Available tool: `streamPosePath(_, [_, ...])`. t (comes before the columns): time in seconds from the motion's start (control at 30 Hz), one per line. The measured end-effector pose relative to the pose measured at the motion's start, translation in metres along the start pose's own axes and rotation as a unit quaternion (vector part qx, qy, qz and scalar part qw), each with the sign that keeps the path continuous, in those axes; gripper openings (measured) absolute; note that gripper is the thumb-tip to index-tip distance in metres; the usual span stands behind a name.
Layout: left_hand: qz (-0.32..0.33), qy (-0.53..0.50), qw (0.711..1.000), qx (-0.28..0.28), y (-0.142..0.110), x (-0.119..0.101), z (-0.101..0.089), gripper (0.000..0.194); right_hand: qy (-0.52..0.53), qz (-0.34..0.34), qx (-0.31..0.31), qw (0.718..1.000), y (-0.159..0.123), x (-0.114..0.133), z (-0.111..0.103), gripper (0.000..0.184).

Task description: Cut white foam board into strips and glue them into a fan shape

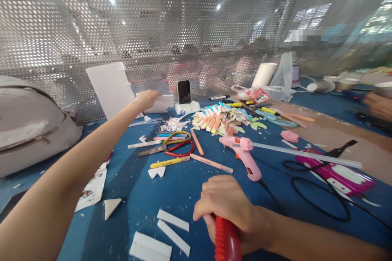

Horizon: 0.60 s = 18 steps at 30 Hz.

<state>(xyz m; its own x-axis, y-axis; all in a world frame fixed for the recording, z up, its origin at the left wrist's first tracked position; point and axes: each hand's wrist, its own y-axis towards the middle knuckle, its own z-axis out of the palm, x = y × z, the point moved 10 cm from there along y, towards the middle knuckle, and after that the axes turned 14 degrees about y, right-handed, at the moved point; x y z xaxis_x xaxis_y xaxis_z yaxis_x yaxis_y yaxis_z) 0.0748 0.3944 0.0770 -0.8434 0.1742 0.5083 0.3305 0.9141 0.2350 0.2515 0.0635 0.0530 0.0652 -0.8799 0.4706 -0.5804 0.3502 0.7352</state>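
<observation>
My left hand (147, 98) reaches far across the blue table (137, 179) and closes on the edge of a white sheet (161, 104) near a phone (184, 91) on a white stand. A larger white board (110, 87) leans on the mesh wall beside it. My right hand (225, 204) is near me, wrapped round a red ribbed handle (226, 240) that stands on the table. A pink glue gun (243, 155) lies just beyond that hand, with a clear glue stick (303, 154) running right from it.
Scissors (167, 147), pens and coloured foam bits (220, 120) lie mid-table. White foam strips (171, 228) lie near me. A grey bag (27, 126) sits left. A pink box (337, 173) and black cable (318, 200) lie right. Another person's hand (379, 106) is far right.
</observation>
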Motion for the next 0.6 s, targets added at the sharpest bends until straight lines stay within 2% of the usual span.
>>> streamPosePath(0.13, [-0.041,0.024,0.997,-0.066,0.006,0.005,-0.013,0.038,-0.011,0.010,0.005,1.000,0.001,0.000,0.000,0.015])
streamPosePath(0.2, [-0.061,0.030,0.994,-0.080,0.007,0.006,-0.013,0.038,-0.017,0.011,0.010,1.000,0.000,0.000,0.000,0.014])
streamPosePath(0.33, [-0.077,0.032,0.994,-0.075,0.008,0.007,-0.006,0.037,-0.014,0.007,0.010,1.000,-0.002,0.000,0.002,0.010])
streamPosePath(0.6, [-0.064,0.019,0.996,-0.051,0.007,0.015,0.002,0.038,-0.016,0.005,0.018,1.000,0.000,0.000,0.004,0.011])
